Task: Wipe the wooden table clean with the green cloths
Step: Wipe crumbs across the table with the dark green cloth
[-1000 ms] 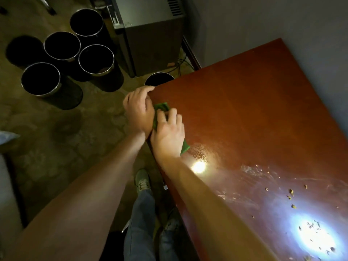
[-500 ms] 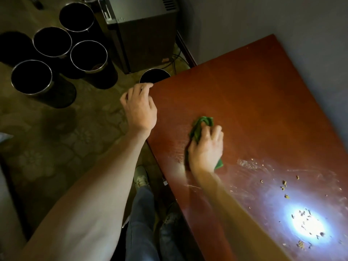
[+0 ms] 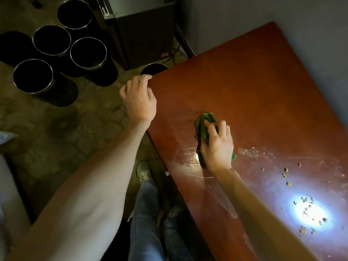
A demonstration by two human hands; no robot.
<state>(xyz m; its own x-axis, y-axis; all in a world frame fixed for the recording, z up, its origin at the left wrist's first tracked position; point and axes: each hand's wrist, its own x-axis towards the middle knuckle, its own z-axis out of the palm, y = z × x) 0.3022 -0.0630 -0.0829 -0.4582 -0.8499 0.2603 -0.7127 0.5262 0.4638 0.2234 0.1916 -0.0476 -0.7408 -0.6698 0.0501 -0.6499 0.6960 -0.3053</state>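
A reddish wooden table [image 3: 254, 87] fills the right half of the view. My right hand [image 3: 216, 146] presses a crumpled green cloth [image 3: 204, 125] onto the tabletop, fingers curled over it. My left hand [image 3: 139, 98] rests at the table's left edge near its far corner, fingers bent over the rim. Crumbs [image 3: 286, 174] and streaks lie on the surface to the right of the cloth, around a bright glare spot [image 3: 310, 213].
Several black metal-rimmed bins [image 3: 50, 42] stand on the patterned floor at upper left, one more bin [image 3: 153, 68] just beyond the table corner. A dark cabinet [image 3: 143, 31] and cables sit by the grey wall. My legs and shoes [image 3: 144, 172] are beside the table edge.
My right hand has slid the green cloth from the table's left edge towards the middle, then slightly further right. My left hand let go of the cloth and stays at the edge.
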